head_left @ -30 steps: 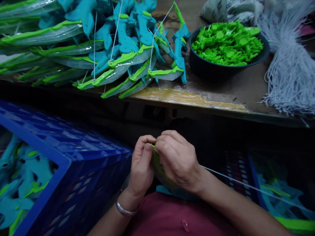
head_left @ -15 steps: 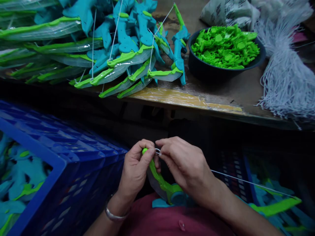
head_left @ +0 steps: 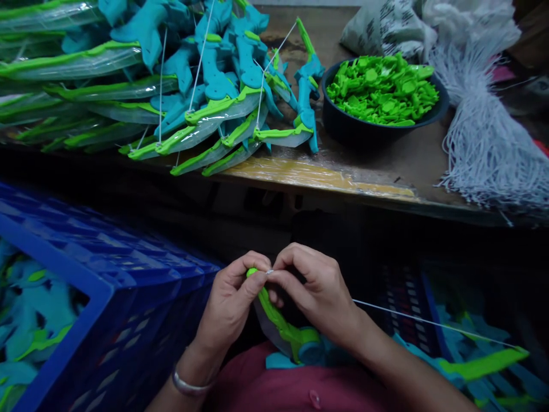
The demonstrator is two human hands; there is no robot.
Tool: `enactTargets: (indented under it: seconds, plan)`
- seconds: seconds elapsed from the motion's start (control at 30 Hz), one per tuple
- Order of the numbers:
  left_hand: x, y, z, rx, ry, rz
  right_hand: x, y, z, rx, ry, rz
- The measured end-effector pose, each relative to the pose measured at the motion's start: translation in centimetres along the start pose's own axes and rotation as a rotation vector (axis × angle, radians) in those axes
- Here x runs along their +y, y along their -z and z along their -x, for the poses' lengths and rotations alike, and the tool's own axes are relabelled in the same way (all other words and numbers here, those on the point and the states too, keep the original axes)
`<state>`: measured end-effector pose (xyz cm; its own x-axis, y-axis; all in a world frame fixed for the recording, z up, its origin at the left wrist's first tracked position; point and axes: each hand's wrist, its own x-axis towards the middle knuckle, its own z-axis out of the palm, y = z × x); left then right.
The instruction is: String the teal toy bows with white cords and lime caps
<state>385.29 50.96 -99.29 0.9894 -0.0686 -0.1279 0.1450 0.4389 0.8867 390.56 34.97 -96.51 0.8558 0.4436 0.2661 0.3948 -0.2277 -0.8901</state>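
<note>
A green and teal toy bow (head_left: 283, 329) lies across my lap, its near limb tip raised between my hands. My left hand (head_left: 229, 303) is closed around that green tip. My right hand (head_left: 315, 292) pinches the white string (head_left: 429, 324) right at the tip, fingers pressed together. The string runs taut to the right, toward the bow's other green tip (head_left: 484, 363).
On the table (head_left: 398, 166) lie a heap of strung toy bows (head_left: 206, 97), a dark bowl (head_left: 343, 129) of small green plastic parts (head_left: 381, 88), a bundle of white strings (head_left: 489, 143) and a printed bag (head_left: 386, 28). A blue crate (head_left: 98, 286) with teal parts stands at left.
My hands have shifted the bow so its green tip and limb show. The right hand went from covering the tip to pinching the string at it; the string loop has tightened.
</note>
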Motion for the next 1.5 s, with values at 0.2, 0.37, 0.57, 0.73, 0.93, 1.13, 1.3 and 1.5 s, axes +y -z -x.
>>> enactTargets:
  seconds: [0.2,0.37,0.57,0.73,0.93,1.13,1.3,1.5]
  plan:
    - [0.2,0.2,-0.2,0.02,0.052,0.031,0.5,0.1,-0.1,-0.023,0.221,0.213]
    - [-0.1,0.1,0.3,0.076,0.067,-0.041,0.2,0.1,-0.3,-0.07,0.279,0.292]
    - [-0.6,-1.0,0.6,0.173,0.082,-0.083,-0.4,-0.1,0.3,-0.068,0.084,0.088]
    - [-0.7,-1.3,0.3,0.189,0.085,-0.077,-0.8,0.0,0.4,-0.091,-0.039,-0.077]
    - [-0.6,-0.7,0.2,0.088,0.136,0.011,-0.2,-0.3,0.1,-0.069,0.219,0.041]
    - [-0.8,-0.9,0.2,0.246,0.143,-0.009,-0.3,-0.4,0.5,-0.098,0.166,0.123]
    - [-0.4,-0.2,0.2,0.135,0.055,-0.085,-1.3,0.3,0.0,-0.151,-0.24,-0.228]
    - [0.4,-0.3,0.3,0.11,0.009,-0.208,-1.9,2.2,-1.9,-0.324,-0.296,-0.281]
